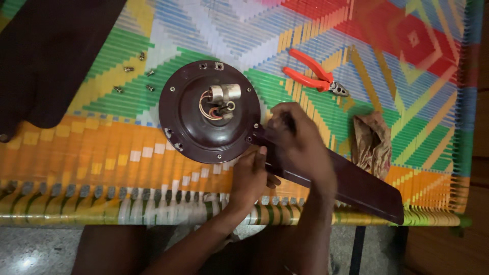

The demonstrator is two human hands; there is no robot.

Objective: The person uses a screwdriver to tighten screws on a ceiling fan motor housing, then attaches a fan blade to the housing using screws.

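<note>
Blade (pixel 351 186) work occupies you at the motor hub (pixel 209 111) rim on the woven cot: your left hand (pixel 249 175) pinches the blade root, your right hand (pixel 298 137) grips a tool, so next, I judge, seat a screw (pixel 128 69).

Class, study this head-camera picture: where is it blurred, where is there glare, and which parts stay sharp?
Head view: the right hand is smeared by motion blur, the left hand less so; the motor housing and pliers are fairly sharp; glare shows on the floor at the lower left; the cot's far corners look dim and slightly soft.
</note>
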